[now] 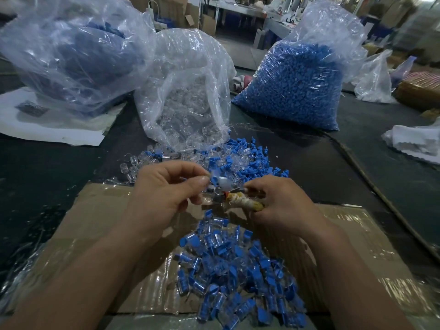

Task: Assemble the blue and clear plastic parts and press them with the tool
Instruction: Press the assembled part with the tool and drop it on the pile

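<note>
Thin, glossy, crinkled plastic film on the bags (190,91) at the far side of a dark, matt table (357,175). Matt blue plastic pieces (250,163) beside glossy, see-through clear pieces (133,165). Near, brown cardboard (100,210) shiny with tape. Rough, yellowed cloth wrapping on the tool (245,202). Matt white paper (47,125), far left.

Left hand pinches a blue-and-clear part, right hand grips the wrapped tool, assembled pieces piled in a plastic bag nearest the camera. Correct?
Wrong on the pile: the head view shows the assembled pieces lying loose on taped cardboard, not in a bag. The left hand does pinch a part and the right hand grips the wrapped tool.
</note>
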A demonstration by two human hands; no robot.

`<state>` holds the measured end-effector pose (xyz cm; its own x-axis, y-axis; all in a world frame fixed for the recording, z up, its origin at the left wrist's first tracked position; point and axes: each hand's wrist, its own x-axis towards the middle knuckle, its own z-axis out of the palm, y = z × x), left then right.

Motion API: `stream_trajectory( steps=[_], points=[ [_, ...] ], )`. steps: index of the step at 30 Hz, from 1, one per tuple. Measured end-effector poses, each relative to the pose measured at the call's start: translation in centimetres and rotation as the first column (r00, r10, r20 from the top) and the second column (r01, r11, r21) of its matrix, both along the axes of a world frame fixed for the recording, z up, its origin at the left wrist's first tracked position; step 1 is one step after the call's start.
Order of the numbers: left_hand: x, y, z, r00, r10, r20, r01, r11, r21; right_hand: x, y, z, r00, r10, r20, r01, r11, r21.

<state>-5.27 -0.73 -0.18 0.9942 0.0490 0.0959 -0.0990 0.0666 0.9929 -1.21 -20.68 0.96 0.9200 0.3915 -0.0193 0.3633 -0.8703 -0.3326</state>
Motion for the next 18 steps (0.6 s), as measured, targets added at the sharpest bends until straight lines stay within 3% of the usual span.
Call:
stream_trajectory(
  steps=[6,13,15,18],
  points=[
    [-0.4,-0.7,0.1,0.956,-0.285,-0.076,0.288,0.957,0.037,0.5,-0.5,-0.4,0.998,0.011,-0.059,-0.012,1.000,-0.019],
    [-0.8,-0.7,0.4,0.870,-0.491,-0.050,0.481,0.821,0.309,0.8,-0.8,-0.7,0.990,-0.003,-0.143,-0.007,0.997,-0.071],
    [-0.8,-0.7,0.3,0.896,-0.442,-0.038,0.437,0.863,0.255,0.7,-0.8,-0.5,0.986,0.006,-0.168,-0.019,0.997,-0.075],
    [0.0,-0.5,-0.5,0.992,-0.107,-0.062,0.117,0.976,0.183,0.6,-1.2,-0.3,0.976,-0.001,-0.217,-0.010,0.999,-0.050]
  ],
)
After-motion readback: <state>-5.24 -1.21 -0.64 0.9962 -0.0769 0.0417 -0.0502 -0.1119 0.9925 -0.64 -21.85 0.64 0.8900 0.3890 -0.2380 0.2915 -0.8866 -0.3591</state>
